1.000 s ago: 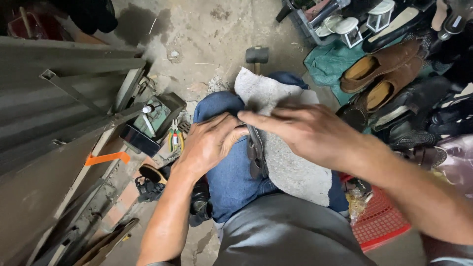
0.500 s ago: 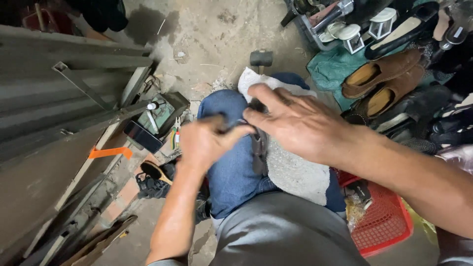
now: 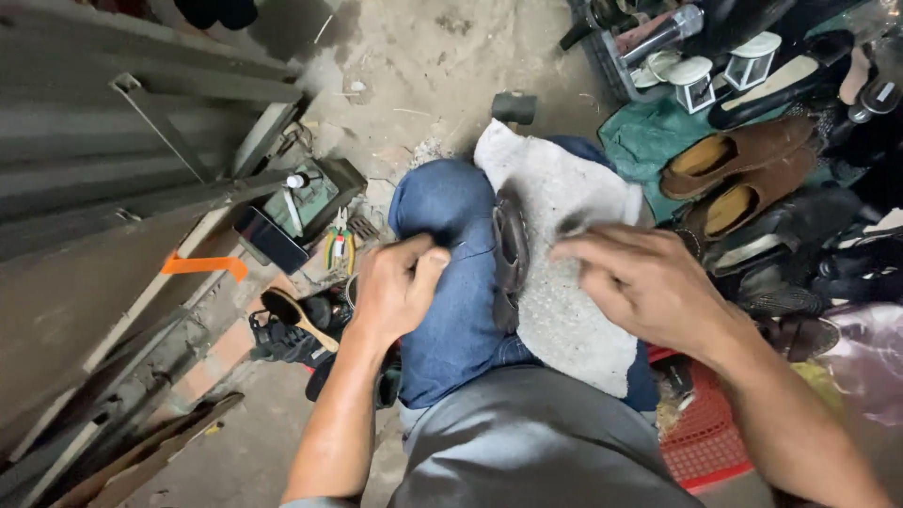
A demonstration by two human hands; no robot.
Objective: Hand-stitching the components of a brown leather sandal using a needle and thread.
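On the seated person's lap, a grey cloth (image 3: 564, 254) is lying over the right thigh; blue jeans (image 3: 451, 273) are covering the knees. A dark leather strap (image 3: 509, 254) is lying between the thighs, at the cloth's edge. The right hand (image 3: 649, 282) is resting on the cloth, fingers loosely spread, gripping nothing. The left hand (image 3: 400, 287) is curled, pinching the jeans beside the strap. Brown shoes (image 3: 743, 174) are sitting nearby.

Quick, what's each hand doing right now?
Left hand: closed into a loose fist on the denim-covered knee; any grasp cannot be told.
Right hand: open, holding nothing, fingers on grey cloth.
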